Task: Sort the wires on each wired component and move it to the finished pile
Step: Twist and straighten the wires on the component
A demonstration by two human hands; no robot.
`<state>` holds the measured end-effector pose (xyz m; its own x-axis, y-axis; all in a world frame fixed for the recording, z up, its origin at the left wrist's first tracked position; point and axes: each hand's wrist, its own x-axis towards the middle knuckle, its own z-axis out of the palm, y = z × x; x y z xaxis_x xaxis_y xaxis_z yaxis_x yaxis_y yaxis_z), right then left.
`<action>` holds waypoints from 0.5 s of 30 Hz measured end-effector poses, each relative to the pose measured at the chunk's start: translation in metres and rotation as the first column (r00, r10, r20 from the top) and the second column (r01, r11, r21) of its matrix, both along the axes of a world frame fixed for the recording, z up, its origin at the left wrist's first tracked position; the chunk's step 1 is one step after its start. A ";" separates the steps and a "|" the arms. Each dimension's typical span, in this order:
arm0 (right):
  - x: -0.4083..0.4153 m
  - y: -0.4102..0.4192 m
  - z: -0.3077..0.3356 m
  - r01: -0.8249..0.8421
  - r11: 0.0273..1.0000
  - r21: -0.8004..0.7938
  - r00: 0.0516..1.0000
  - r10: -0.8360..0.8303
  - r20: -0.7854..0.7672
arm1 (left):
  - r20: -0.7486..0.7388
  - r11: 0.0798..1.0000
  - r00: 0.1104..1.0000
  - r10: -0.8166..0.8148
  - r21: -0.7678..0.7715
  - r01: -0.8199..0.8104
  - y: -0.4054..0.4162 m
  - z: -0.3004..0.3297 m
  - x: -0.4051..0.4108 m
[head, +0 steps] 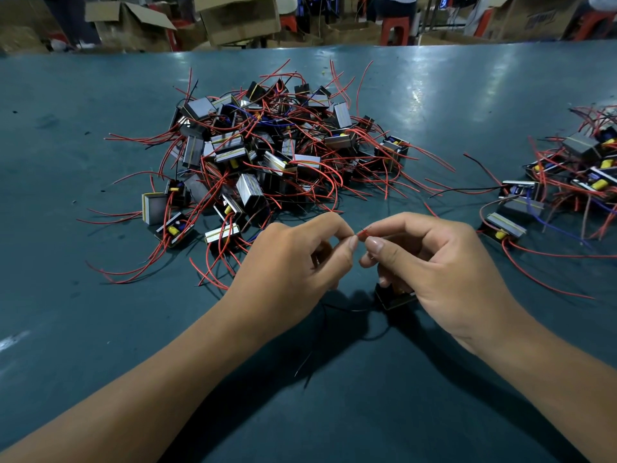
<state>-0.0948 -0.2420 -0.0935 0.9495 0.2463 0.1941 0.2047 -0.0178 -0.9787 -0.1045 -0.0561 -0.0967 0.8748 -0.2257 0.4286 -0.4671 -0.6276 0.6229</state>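
A large heap of small wired components (263, 152) with red, black and blue leads lies in the middle of the green table (100, 329). A smaller pile of the same components (567, 182) sits at the right edge. My left hand (293, 262) and my right hand (430, 262) meet just in front of the heap, each pinching the tip of a short red wire (363, 232) between thumb and forefinger. One component (395, 299) hangs under my right palm, mostly hidden. Its thin black lead (314, 355) trails down over the table toward me.
Cardboard boxes (233, 18) and red plastic stools (397, 28) stand beyond the table's far edge, with people's legs among them. Loose red wire ends stick out from both piles across the table surface.
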 end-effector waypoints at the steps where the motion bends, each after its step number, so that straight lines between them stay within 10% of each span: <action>1: -0.001 0.001 0.000 0.010 1.000 0.004 1.000 -0.010 -0.001 | 0.000 1.000 1.000 0.000 -0.001 0.000 0.000 0.000 0.000; 15: 0.000 0.004 -0.003 0.066 0.996 0.064 0.998 -0.066 -0.008 | 0.007 1.000 1.000 0.000 0.009 0.000 -0.001 0.001 -0.001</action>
